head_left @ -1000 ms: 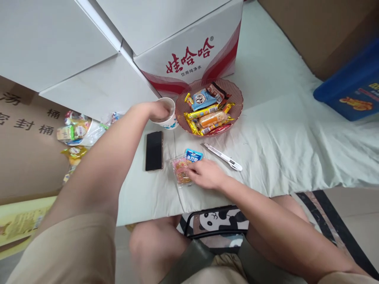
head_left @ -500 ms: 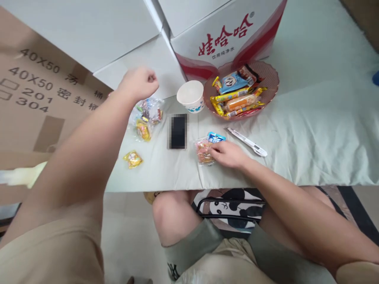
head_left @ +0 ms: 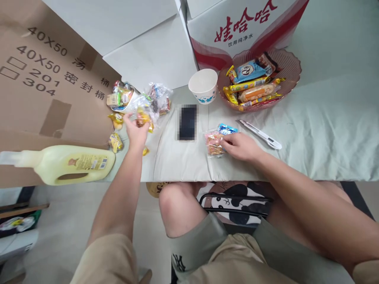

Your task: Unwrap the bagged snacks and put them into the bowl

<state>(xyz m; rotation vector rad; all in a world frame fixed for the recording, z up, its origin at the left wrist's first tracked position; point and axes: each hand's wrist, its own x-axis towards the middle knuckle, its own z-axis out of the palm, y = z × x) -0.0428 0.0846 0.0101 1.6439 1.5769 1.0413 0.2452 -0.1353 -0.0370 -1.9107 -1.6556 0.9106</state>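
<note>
My left hand [head_left: 136,132] is on the left of the table, its thumb and fingers closed around a yellow-wrapped snack packet [head_left: 144,115]. Crinkled clear wrappers [head_left: 160,96] lie just beyond it. Behind that hand, a white tub [head_left: 129,101] lies tipped with wrapped snacks at its mouth. Small yellow-wrapped snacks [head_left: 115,142] rest to its left. My right hand [head_left: 241,146] pinches the edge of a clear packet with pink contents [head_left: 213,142], which lies on the cloth. A blue packet [head_left: 227,129] touches that packet's far side.
A dark phone-like rectangle [head_left: 188,122], pixelated, lies between my hands. Behind it stand a white paper bowl [head_left: 203,87] and a pink glass bowl [head_left: 291,79] of snacks. A utility knife [head_left: 260,135] lies at right. A yellow bottle [head_left: 78,165] lies at left; boxes [head_left: 148,55] line the back.
My left hand has come down from above the wrappers, toward me, and closed on the yellow packet. The tub and bottle are now uncovered. My right hand still holds the clear packet; the view has shifted.
</note>
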